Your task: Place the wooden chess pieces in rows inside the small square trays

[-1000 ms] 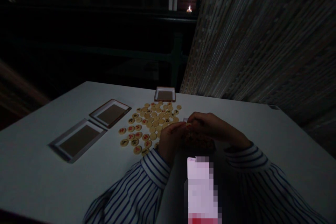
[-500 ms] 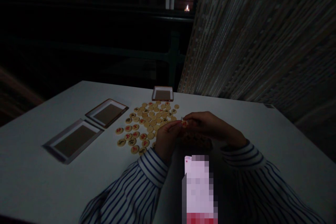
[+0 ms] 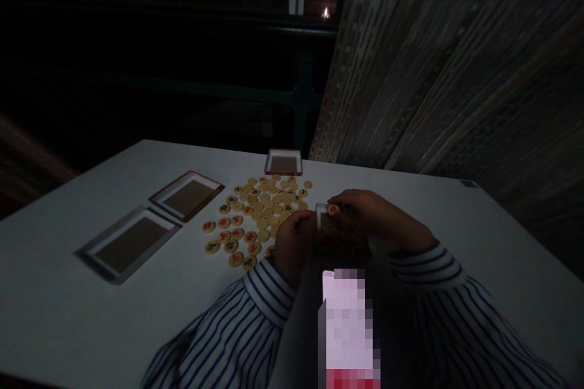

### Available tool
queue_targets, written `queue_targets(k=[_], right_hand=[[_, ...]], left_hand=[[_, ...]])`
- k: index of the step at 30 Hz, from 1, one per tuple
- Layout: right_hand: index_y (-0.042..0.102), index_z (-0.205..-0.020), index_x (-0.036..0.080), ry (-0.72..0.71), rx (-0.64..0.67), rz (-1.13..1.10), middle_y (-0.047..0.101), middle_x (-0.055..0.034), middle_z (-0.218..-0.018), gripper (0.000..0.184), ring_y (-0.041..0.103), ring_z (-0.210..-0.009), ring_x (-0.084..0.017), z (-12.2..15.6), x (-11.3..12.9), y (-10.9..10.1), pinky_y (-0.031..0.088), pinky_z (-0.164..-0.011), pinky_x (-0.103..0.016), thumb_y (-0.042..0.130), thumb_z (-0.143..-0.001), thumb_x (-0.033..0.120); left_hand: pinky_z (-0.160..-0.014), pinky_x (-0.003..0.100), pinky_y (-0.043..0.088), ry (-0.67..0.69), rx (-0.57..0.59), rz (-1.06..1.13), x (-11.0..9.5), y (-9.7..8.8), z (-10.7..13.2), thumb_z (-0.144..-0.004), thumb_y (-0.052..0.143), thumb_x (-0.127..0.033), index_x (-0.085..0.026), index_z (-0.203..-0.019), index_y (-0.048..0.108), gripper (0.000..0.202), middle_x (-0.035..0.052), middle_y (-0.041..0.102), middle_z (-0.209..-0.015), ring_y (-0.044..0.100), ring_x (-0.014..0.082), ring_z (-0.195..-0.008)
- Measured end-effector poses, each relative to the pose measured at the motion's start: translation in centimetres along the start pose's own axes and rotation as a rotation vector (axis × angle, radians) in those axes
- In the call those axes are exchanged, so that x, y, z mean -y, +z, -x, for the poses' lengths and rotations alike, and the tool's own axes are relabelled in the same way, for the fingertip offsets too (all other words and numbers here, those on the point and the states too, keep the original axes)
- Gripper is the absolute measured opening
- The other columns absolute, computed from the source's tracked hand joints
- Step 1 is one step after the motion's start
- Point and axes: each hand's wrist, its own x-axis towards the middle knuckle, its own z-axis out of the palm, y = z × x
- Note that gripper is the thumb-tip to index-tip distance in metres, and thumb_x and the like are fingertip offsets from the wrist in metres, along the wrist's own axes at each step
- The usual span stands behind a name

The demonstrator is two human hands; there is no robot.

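The right hand (image 3: 367, 213) pinches a red-marked disc (image 3: 333, 209) over the shadowed box (image 3: 321, 213), while the left hand (image 3: 292, 240) curls at the box's left side; whether it grips anything, I cannot tell. Loose discs (image 3: 263, 235) spread left of the box, two trays (image 3: 132, 246) lie farther left, another tray (image 3: 283, 165) beyond it, and a phone (image 3: 347, 328) on its near side.

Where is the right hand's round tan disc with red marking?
Head view, right of centre: the disc is at the fingertips of the right hand, seen against the white-walled rectangular tray, right of the left hand.
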Motion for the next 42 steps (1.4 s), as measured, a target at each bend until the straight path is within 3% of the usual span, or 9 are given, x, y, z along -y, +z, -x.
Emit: queue_targets(k=[3, 8, 15, 42], right_hand=[[0.063, -0.105, 0.020, 0.029, 0.048, 0.062, 0.067, -0.0064, -0.096, 0.029, 0.059, -0.083, -0.018, 0.0, -0.7, 0.4, 0.039, -0.068, -0.026, 0.048, -0.082, 0.030], [0.064, -0.099, 0.020, 0.078, 0.130, 0.122, 0.068, -0.0057, -0.089, 0.027, 0.059, -0.074, -0.017, -0.1, -1.0, 0.9, 0.036, -0.061, -0.025, 0.046, -0.083, 0.032], [0.064, -0.098, 0.019, 0.069, 0.149, 0.114, 0.067, -0.0079, -0.093, 0.029, 0.059, -0.081, -0.019, -0.1, -1.1, 1.3, 0.038, -0.066, -0.027, 0.043, -0.084, 0.033], [0.065, -0.097, 0.021, 0.024, 0.225, 0.153, 0.068, -0.0065, -0.092, 0.026, 0.061, -0.082, -0.018, -0.4, -1.8, 2.5, 0.039, -0.067, -0.027, 0.043, -0.086, 0.028]], left_hand=[[-0.066, 0.027, 0.050, 0.084, 0.032, -0.183, 0.9, 0.0, 0.1, -0.073, 0.056, -0.021, -0.017, -0.086, 0.065, 0.017, 0.0047, 0.068, -0.083, 0.062, 0.0155, -0.074], [-0.070, 0.030, 0.050, 0.107, 0.086, -0.348, 1.4, 0.0, 0.4, -0.078, 0.050, -0.022, -0.016, -0.097, 0.061, 0.023, 0.0077, 0.066, -0.092, 0.062, 0.0169, -0.079], [-0.070, 0.029, 0.047, 0.176, 0.141, -0.357, 1.4, 0.1, 0.4, -0.081, 0.048, -0.029, -0.017, -0.097, 0.061, 0.024, 0.0064, 0.067, -0.091, 0.061, 0.0175, -0.081], [-0.076, 0.033, 0.045, 0.095, 0.166, -0.378, 1.3, 0.2, 0.6, -0.080, 0.050, -0.027, -0.017, -0.098, 0.059, 0.023, 0.0083, 0.065, -0.096, 0.059, 0.0201, -0.087]])
